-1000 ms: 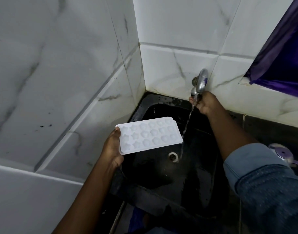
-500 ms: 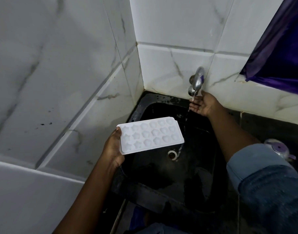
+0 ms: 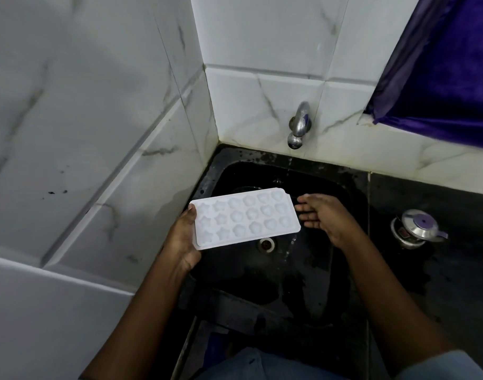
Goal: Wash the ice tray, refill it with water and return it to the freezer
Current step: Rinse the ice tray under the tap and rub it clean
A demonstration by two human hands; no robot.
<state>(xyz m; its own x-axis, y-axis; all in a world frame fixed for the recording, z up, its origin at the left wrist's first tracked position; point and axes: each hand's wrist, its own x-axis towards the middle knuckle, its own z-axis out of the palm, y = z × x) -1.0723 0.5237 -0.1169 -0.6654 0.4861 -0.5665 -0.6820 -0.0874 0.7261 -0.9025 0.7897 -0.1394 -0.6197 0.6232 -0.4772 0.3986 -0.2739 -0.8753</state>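
Observation:
A white ice tray with star and round moulds is held level over the black sink, above the drain. My left hand grips its left short end, thumb on top. My right hand is empty, fingers spread, just right of the tray's right end and not touching it. The chrome tap sticks out of the back wall above the sink; only a thin trickle falls from it.
White marble-look tiled walls close the sink in on the left and at the back. A steel container with a purple-knobbed lid stands on the dark wet counter to the right. A purple curtain hangs at upper right.
My right hand has left the tap and dropped down beside the tray's right end. The steady stream from the tap has thinned to a trickle. The tray stays in my left hand.

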